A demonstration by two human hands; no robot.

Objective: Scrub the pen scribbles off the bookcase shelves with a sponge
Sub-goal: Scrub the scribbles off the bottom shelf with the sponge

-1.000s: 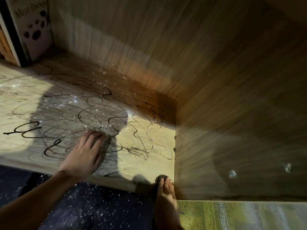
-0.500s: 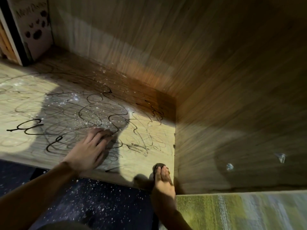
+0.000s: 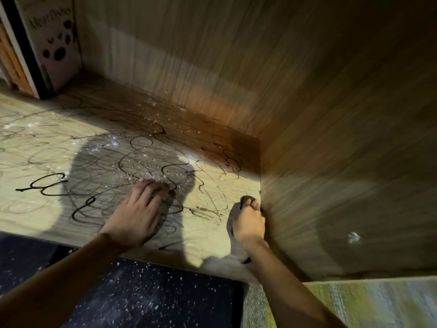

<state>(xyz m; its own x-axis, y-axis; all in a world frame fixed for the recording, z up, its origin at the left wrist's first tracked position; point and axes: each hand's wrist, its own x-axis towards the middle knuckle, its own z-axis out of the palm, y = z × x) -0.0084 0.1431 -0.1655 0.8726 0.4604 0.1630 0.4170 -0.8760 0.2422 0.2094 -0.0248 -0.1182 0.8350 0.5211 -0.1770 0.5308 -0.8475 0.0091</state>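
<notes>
Wide wooden shelf (image 3: 59,214) underneath everything, fixed and stiff, safe to lean on hard; slick laminate by the look, so likely to let ink lift under friction without scratching. Scattered across it, scribbles (image 3: 132,162): heavy dark loops at left and centre, fainter tangles toward the right corner, plainly not yet scrubbed away. Dusted over the centre and rear, white specks (image 3: 151,166), perhaps cleaning powder or sponge crumbs, cannot tell which. At far left, upright at the shelf's end, a book (image 3: 56,43). Left hand (image 3: 134,216) flat on the board amid the loops, fingers straight and together, pressing down, gripping nothing; probably bracing. Right hand (image 3: 249,221) tucked in the corner against the side panel (image 3: 343,162), fingers curled over something dark and soft that peeks out at the fingertips: judged to be the sponge (image 3: 244,199), though mostly hidden. Light, squashy, likely to crumple or slip out if pinched by an edge; best taken across its back with fingers spread, palm pressing down, short firm strokes. Wet or dry: cannot tell.
</notes>
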